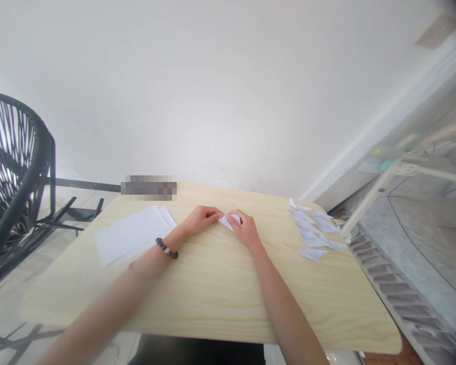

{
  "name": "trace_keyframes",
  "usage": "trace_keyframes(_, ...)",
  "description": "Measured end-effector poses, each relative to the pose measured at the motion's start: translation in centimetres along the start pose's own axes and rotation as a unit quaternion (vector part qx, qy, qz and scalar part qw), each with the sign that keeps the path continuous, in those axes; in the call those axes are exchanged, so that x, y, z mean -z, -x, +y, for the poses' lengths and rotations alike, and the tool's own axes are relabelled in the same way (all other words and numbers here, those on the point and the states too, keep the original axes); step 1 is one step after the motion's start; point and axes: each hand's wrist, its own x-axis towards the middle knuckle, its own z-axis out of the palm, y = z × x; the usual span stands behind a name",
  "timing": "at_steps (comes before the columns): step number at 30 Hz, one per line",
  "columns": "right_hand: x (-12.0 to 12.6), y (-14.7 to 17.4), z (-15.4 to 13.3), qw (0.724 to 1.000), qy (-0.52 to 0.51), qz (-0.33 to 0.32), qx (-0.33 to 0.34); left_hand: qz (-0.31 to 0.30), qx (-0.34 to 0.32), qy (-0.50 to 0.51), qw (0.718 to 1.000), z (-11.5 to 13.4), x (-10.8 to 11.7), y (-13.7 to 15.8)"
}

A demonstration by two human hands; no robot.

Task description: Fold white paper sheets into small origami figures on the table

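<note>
Over the middle of the table [197,299], the left hand [204,219] pinches one tip of a small folded paper [226,222] and the right hand [245,228] grips its other end. Creasing seems in hand; the next move likely calls for aligned edges. Folded pieces [309,239] lie toward the table's right edge.

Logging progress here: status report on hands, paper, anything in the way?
Left hand and right hand pinching one small folded paper. Folded pieces right, flat sheets left. No obstruction visible at the hands.
</note>
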Motion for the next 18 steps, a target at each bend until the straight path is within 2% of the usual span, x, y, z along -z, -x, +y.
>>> trace_keyframes(18, -0.06, 0.09, -0.26, 1.000, -0.001, -0.006, -0.008, -0.023, 0.021, 0.036, 0.999, 0.11, 0.11, 0.05)
